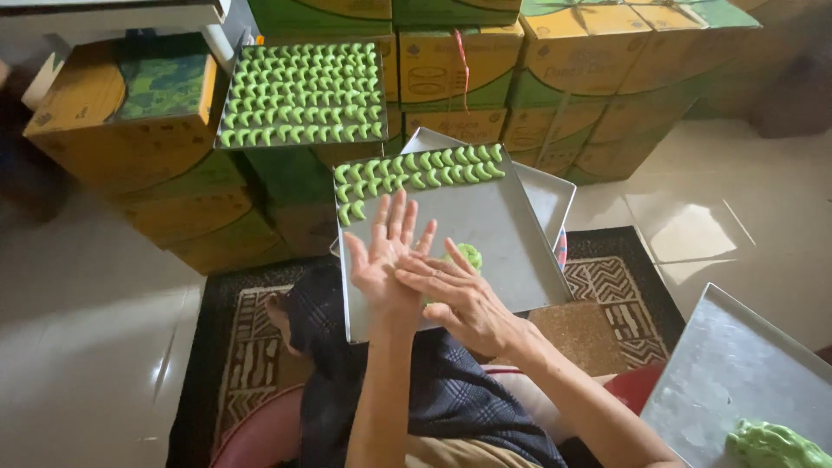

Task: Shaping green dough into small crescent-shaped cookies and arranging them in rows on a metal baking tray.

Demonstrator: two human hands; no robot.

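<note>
The head camera is looking down at our two hands, which are meeting over a metal baking tray that is resting in front of us. Our left hand is lying palm up with the fingers stretched open and a little spread, and our right hand is lying flat across it with the fingers straight, so we are pressing something between the palms; what is between them is hidden, so we cannot tell if any piece is there or which way its long axis is running. A small lump of green dough is showing just behind the right hand fingers, on the tray side, touching or almost touching them; the right hand is nearer to it than the left one. At the far end of the same tray, two short rows of green crescent cookies are lying, well apart from the hands, with bare metal between. A second tray, full of crescents, is sitting on the stacked yellow and green cartons further away. Another tray is standing at our right, holding a bigger mass of green dough at its near corner. Under us a patterned rug is lying on the white floor. Nothing is standing between the hands and the rows.
</note>
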